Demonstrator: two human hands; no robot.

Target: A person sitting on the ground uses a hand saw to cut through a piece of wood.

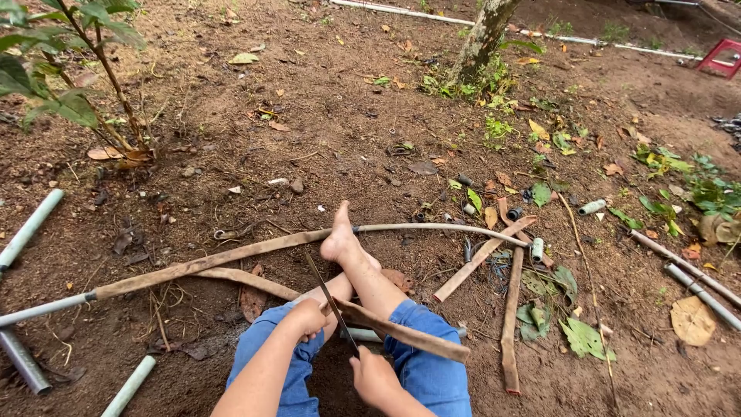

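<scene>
We have one view only, from the head, looking steeply down and forward over our knees (421, 359) at the bare soil (332, 100), close in.

1. Bare brown soil (324, 100) all around, scattered with dry leaves.
2. A slim tree trunk (482, 35) stands ahead.
3. A leafy shrub (62, 46) at left.
4. Soft, even daylight.

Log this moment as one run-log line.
left hand: steadies flat hose strip | right hand: grips hacksaw blade across strip | foot: on hose | ground: soil, pipes
</scene>
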